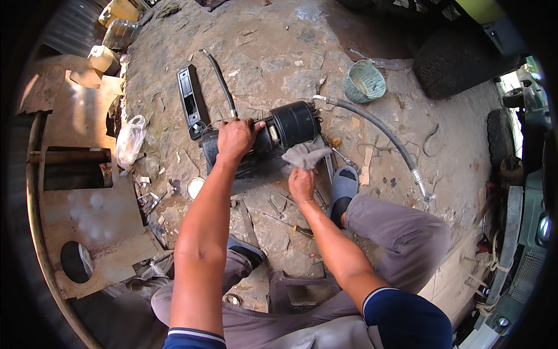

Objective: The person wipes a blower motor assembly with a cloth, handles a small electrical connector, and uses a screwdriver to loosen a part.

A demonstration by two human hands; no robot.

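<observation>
My left hand (235,139) grips the top left part of a black machine unit (212,152) with a cylindrical motor (293,123) at its right end. My right hand (301,183) is closed on a grey rag (308,152), held against the unit's lower right side. Beside the unit at upper left lie a long black panel (190,99) and a short black hose (219,78). A longer hose (383,128) with metal fittings curves to the right. A yellow-handled screwdriver (302,231) and other metal tools lie below my right hand.
A green basket (364,81) stands beyond the unit, near a large tyre (442,64). Cut boards (90,215), jerrycans (102,58) and a plastic bag (129,142) line the left. My sandalled feet (343,195) are on the rough stone ground. Vehicle parts (523,250) crowd the right edge.
</observation>
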